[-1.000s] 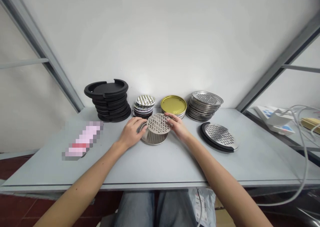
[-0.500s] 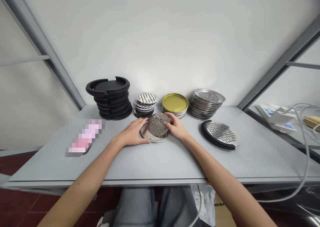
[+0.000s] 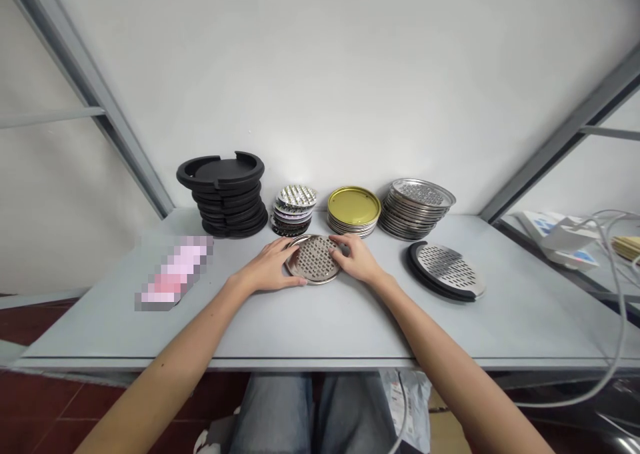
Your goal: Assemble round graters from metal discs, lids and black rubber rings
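Observation:
A round metal grater disc (image 3: pixel 316 259), covered in raised holes, lies flat within a shallow metal ring-like plate (image 3: pixel 314 282) on the table in front of me. My left hand (image 3: pixel 273 266) grips the plate's left edge, its thumb along the near rim and fingers curled around the far side. At the right edge, my right hand (image 3: pixel 356 257) has its thumb on the disc and its fingers around the far rim. Behind them stand a stack of small grater discs (image 3: pixel 295 207) and a stack of shallow round plates (image 3: pixel 353 207), gold-coloured on top.
Black ring-shaped holders (image 3: pixel 227 204) are stacked at the back left. At the back right is a stack of metal grater plates (image 3: pixel 417 207). A slotted disc in a black holder (image 3: pixel 447 271) lies to the right. A pixelated pink object (image 3: pixel 177 271) is on the left.
The grater disc, tilted up in my right hand before, now lies flat in the metal plate. My left hand has stayed on the plate's left edge.

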Demonstrator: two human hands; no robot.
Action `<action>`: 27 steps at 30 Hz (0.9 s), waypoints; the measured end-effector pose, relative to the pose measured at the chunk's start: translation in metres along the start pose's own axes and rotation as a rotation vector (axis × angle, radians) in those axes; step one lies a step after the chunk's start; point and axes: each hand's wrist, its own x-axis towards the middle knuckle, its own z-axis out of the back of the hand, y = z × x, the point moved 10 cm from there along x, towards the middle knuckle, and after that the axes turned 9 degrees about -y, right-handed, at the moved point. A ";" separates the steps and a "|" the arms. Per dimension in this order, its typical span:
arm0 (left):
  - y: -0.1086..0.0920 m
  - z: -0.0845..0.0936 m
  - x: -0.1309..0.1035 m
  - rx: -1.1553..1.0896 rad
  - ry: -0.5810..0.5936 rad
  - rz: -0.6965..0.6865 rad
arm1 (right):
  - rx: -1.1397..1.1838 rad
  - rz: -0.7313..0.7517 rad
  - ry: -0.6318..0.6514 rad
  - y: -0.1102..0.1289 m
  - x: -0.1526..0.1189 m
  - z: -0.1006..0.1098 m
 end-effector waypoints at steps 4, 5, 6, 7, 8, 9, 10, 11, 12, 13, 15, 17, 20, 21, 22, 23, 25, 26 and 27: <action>-0.003 0.002 -0.001 0.005 -0.012 -0.021 | -0.042 0.029 0.002 0.002 0.000 -0.002; -0.004 0.003 -0.001 0.006 -0.015 -0.033 | -0.046 0.025 0.004 0.001 -0.001 -0.003; -0.005 0.004 -0.001 0.009 -0.016 -0.043 | -0.047 0.020 0.007 0.001 -0.001 -0.005; -0.006 0.004 -0.001 0.013 -0.016 -0.050 | -0.048 0.017 0.009 0.000 -0.001 -0.006; -0.006 0.004 0.000 0.017 -0.016 -0.052 | -0.047 0.012 0.008 0.000 -0.002 -0.008; -0.007 0.005 0.000 0.019 -0.019 -0.052 | -0.047 0.006 0.003 0.000 -0.002 -0.009; -0.006 0.005 0.000 0.022 -0.021 -0.048 | -0.048 0.000 -0.004 -0.001 -0.002 -0.009; -0.006 0.005 0.000 0.024 -0.021 -0.043 | -0.047 -0.004 -0.009 -0.001 -0.002 -0.010; -0.006 0.005 0.000 0.028 -0.019 -0.038 | -0.046 -0.006 -0.010 0.000 -0.003 -0.010; -0.005 0.005 0.000 0.031 -0.018 -0.032 | -0.045 -0.004 -0.007 0.001 -0.003 -0.011; -0.004 0.005 0.001 0.034 -0.019 -0.020 | -0.045 -0.001 0.006 0.003 -0.003 -0.012; -0.004 0.005 0.001 0.028 -0.022 -0.014 | -0.046 -0.006 0.011 0.003 -0.004 -0.013; -0.004 0.005 0.001 0.025 -0.025 -0.009 | -0.047 -0.004 0.015 0.002 -0.004 -0.015; -0.004 0.005 0.001 0.027 -0.027 -0.006 | -0.049 0.008 0.018 0.003 -0.004 -0.016; -0.003 0.005 0.001 0.030 -0.030 -0.003 | -0.052 0.022 0.019 0.003 -0.004 -0.017; -0.003 0.005 0.001 0.031 -0.033 0.000 | -0.055 0.035 0.020 0.004 -0.005 -0.018; -0.003 0.004 0.001 0.036 -0.038 -0.001 | -0.056 0.050 0.016 0.003 -0.005 -0.019; -0.003 0.003 0.001 0.040 -0.039 -0.005 | -0.055 0.050 0.014 0.003 -0.005 -0.019; -0.003 0.003 0.001 0.045 -0.039 -0.010 | -0.055 0.047 0.014 0.003 -0.005 -0.019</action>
